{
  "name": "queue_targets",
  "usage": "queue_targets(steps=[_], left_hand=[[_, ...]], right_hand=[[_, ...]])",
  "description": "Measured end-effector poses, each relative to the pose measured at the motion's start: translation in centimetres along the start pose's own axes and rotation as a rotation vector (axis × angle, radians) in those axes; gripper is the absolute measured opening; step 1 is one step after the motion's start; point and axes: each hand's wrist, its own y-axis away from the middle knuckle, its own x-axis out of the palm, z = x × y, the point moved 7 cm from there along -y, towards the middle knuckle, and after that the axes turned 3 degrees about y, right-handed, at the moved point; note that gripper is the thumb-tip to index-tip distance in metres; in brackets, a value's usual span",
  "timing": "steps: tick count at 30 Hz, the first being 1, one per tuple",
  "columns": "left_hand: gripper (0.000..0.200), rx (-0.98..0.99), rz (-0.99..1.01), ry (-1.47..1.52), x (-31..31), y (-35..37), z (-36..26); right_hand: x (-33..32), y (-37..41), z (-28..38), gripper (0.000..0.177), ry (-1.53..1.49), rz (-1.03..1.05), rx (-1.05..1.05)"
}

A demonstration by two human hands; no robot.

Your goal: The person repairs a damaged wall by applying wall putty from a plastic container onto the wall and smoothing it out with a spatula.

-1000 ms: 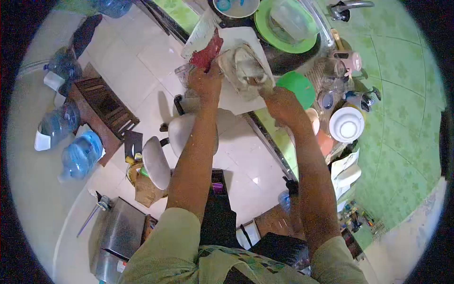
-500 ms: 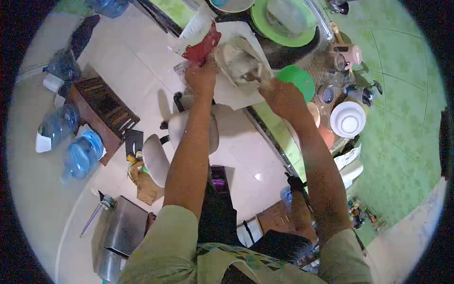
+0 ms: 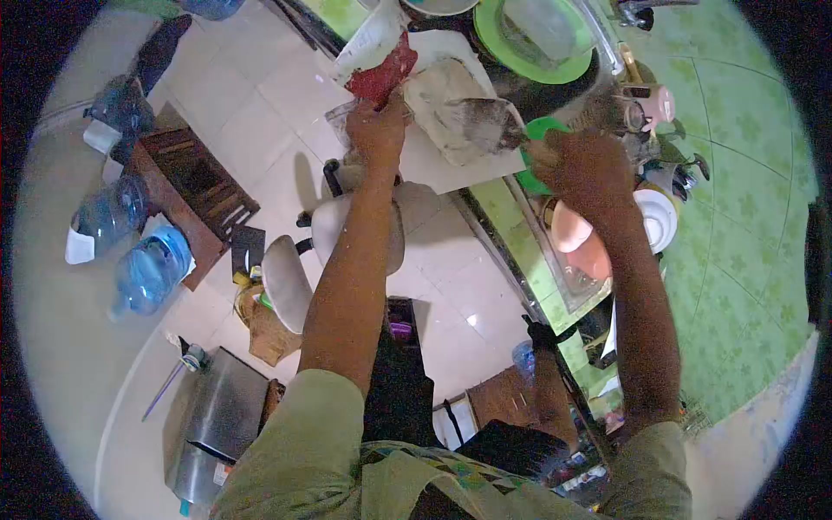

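My left hand [image 3: 377, 134] is closed at the near-left edge of a white sheet or shallow tray [image 3: 446, 178], against a red and white thing [image 3: 386, 74] whose kind I cannot make out. A pale, greyish-white smear with a raised rim [image 3: 433, 91] covers much of the sheet. To the right, my right hand [image 3: 589, 169] is wrapped around the handle of a flat, scraper-like tool [image 3: 485, 126]. The tool's blurred grey blade lies over the right part of the smear. The fingertips of both hands are partly hidden.
Behind the sheet, a green basin [image 3: 568, 74] sits in the dark sink. A green bowl [image 3: 537, 130], pink bowls [image 3: 585, 251] and a white bowl [image 3: 657, 221] are on the right counter. A chair [image 3: 334, 230] and a brown crate [image 3: 195, 186] stand below left. Another person's arm [image 3: 548, 386] shows below.
My right hand has moved right with the tool, drawing the blade across the sheet to its right part. My left hand stays closed, shifted slightly in view.
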Motion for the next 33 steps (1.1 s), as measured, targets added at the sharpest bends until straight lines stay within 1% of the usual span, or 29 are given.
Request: queue_targets(steps=[1, 2, 3, 4, 5, 6, 7, 9, 10, 11, 12, 14, 15, 16, 17, 18, 20, 21, 22, 23, 24, 25, 26, 27, 28, 29, 31, 32, 33], left_hand=[[0.018, -0.005, -0.004, -0.004, -0.1, 0.1, -0.2], [0.019, -0.027, 0.008, 0.029, 0.0, -0.1, 0.2], [0.021, -0.049, 0.023, 0.063, 0.1, -0.3, 0.6], [0.021, -0.018, 0.021, -0.071, 0.0, -0.9, 1.4], [0.021, -0.019, 0.020, -0.071, -0.1, -0.7, 1.1], [0.021, -0.025, 0.052, -0.070, -0.1, -0.5, 0.5], [0.021, -0.031, 0.084, -0.068, -0.1, -0.3, -0.2], [0.023, -0.029, 0.102, -0.141, -0.3, -1.4, 2.4], [0.023, 0.081, 0.092, -0.158, -0.4, -1.8, 2.8], [0.023, 0.189, 0.084, -0.173, -0.5, -1.9, 2.6], [0.023, 0.187, 0.091, -0.169, -0.6, -1.9, 2.2], [0.021, 0.322, 0.182, -0.354, -0.3, -1.3, 0.7], [0.021, 0.322, 0.181, -0.350, -0.2, -1.3, 0.2], [0.020, 0.145, 0.184, -0.275, -0.3, -1.6, 0.9], [0.019, -0.033, 0.186, -0.199, -0.3, -1.7, 2.1], [0.019, -0.033, 0.185, -0.194, -0.3, -1.8, 2.6], [0.020, 0.476, 0.108, -0.542, -0.1, -1.6, 0.5], [0.020, 0.474, 0.105, -0.541, 0.0, -1.8, 1.0], [0.021, 0.382, 0.084, -0.391, -0.2, -2.1, 1.9], [0.022, 0.290, 0.063, -0.241, -0.4, -2.2, 2.0], [0.022, 0.289, 0.062, -0.238, -0.5, -2.0, 1.8], [0.021, 0.365, 0.115, -0.309, -0.4, -1.4, 1.1], [0.020, 0.439, 0.166, -0.379, -0.1, -0.7, 0.0], [0.020, 0.434, 0.160, -0.375, -0.1, -0.5, -1.0], [0.017, 0.253, 0.152, -0.304, -0.1, -0.9, -1.0], [0.014, 0.073, 0.146, -0.232, -0.1, -1.1, -0.8], [0.015, 0.068, 0.166, -0.275, 0.0, -0.8, -1.9], [0.016, 0.062, 0.189, -0.314, 0.3, -0.6, -1.9], [0.016, 0.061, 0.195, -0.311, 0.4, -0.5, -1.8]], right_hand=[[-0.4, -0.2, -0.3, 0.029, 0.081, -0.067, -0.050], [-3.1, -0.7, 0.5, 0.025, 0.028, -0.089, -0.051], [-4.2, -1.2, 0.6, 0.025, 0.025, -0.084, -0.052], [-4.3, -2.1, 0.6, 0.024, 0.127, -0.018, -0.092], [-3.9, -3.2, 0.6, 0.024, 0.230, 0.048, -0.133], [-3.4, -4.4, 0.7, 0.017, 0.236, -0.040, -0.201], [-2.4, -5.4, 0.8, 0.017, 0.236, -0.038, -0.201], [-4.3, -6.4, 3.2, 0.011, 0.335, -0.419, -0.326], [-4.5, -7.7, 3.7, 0.011, 0.338, -0.419, -0.326], [-4.0, -8.9, 4.5, 0.009, 0.366, -0.326, -0.392], [-3.9, -9.5, 5.4, 0.008, 0.394, -0.230, -0.455], [-6.6, -8.5, 5.8, 0.009, 0.414, -0.259, -0.439], [-7.9, -8.2, 6.0, 0.010, 0.437, -0.304, -0.426], [-5.3, -10.6, 4.5, 0.010, 0.551, -0.175, -0.285], [-5.5, -10.2, 4.2, 0.010, 0.554, -0.172, -0.285], [-6.0, -9.5, 3.9, 0.010, 0.555, -0.184, -0.330], [-6.7, -9.0, 3.0, 0.011, 0.558, -0.199, -0.380], [-6.8, -9.2, 1.9, 0.011, 0.431, -0.140, -0.322], [-6.7, -9.3, 0.9, 0.012, 0.303, -0.079, -0.263], [-6.7, -8.9, 0.7, 0.012, 0.306, -0.078, -0.264], [-6.9, -7.7, 1.8, 0.013, 0.411, -0.155, -0.441], [-6.9, -6.4, 3.0, 0.014, 0.516, -0.234, -0.620], [-6.7, -5.9, 3.7, 0.014, 0.520, -0.232, -0.625], [-5.9, -6.0, 4.0, 0.015, 0.547, -0.171, -0.503], [-5.0, -6.4, 3.8, 0.016, 0.571, -0.114, -0.377], [-4.0, -6.5, 3.8, 0.016, 0.573, -0.113, -0.378], [-2.4, -5.8, 5.3, 0.016, 0.471, -0.268, -0.663], [-2.3, -6.7, 5.2, 0.015, 0.412, -0.207, -0.586], [-2.4, -6.6, 5.3, 0.015, 0.413, -0.203, -0.581]])
